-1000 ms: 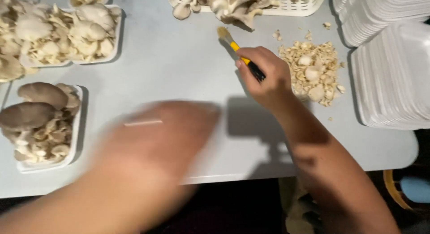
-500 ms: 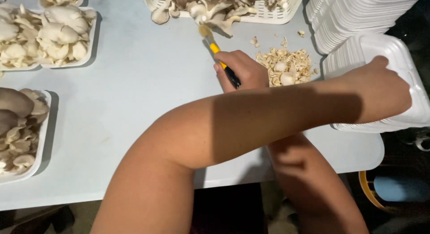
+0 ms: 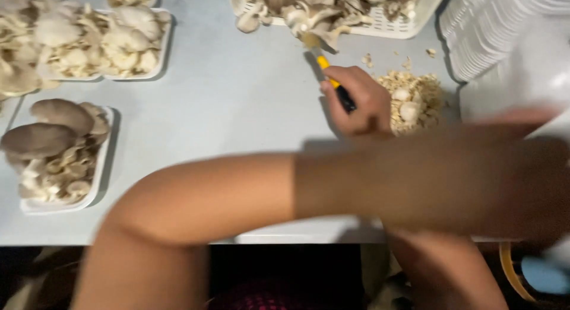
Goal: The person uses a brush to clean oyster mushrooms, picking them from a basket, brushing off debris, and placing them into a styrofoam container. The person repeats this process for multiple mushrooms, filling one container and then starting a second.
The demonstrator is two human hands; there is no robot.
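Right hand (image 3: pixel 356 102) grips a yellow-handled knife (image 3: pixel 332 81), blade pointing away toward the mushroom basket (image 3: pixel 409 26).
Left hand (image 3: pixel 534 126), blurred across the right arm, reaches the white trays (image 3: pixel 504 31); its grip cannot be told.

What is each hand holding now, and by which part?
Right hand grips the knife by its yellow-and-black handle. Left hand is blurred; cannot tell.

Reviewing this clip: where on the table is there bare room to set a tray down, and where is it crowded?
The widest bare patch of table lies between the filled mushroom trays on the left and the right hand holding the knife. Crowded: the far edge by the mushroom basket, the trimmings pile, and the empty tray stack, which the blurred left arm crosses toward.
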